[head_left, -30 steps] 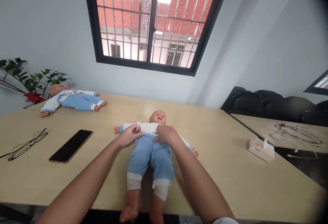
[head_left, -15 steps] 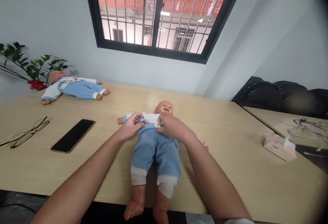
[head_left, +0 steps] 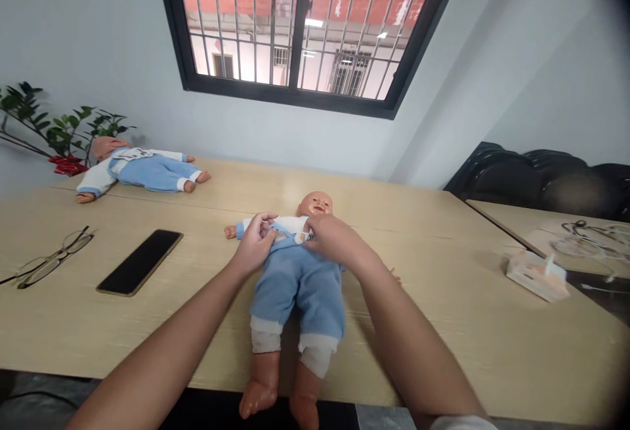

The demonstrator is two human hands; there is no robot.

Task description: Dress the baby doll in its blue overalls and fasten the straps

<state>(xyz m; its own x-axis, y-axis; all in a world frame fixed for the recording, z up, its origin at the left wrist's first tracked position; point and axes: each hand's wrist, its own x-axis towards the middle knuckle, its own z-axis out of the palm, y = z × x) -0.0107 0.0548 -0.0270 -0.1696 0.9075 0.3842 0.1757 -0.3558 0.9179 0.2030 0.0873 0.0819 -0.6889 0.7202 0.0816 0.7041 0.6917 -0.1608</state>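
Observation:
A baby doll (head_left: 315,203) lies on its back on the table, its feet over the near edge. It wears a white top with blue cuffs and blue trousers (head_left: 298,285) with white leg ends. My left hand (head_left: 256,241) pinches the blue edge of the clothing at the doll's chest, lifting it slightly. My right hand (head_left: 327,239) is closed on the clothing on the other side of the chest; its fingertips are partly hidden. Between my hands a bit of white cloth with a dark print shows.
Another doll (head_left: 147,169) lies at the back left beside a plant (head_left: 63,125). Glasses (head_left: 49,262) and a phone (head_left: 140,262) lie on the left of the table (head_left: 433,325). A tissue box (head_left: 536,276), cables (head_left: 590,239) and black chairs (head_left: 522,177) are at right.
My left hand has raised the blue clothing edge off the doll's chest. My right hand stays on the chest. The view has tilted down and shifted slightly.

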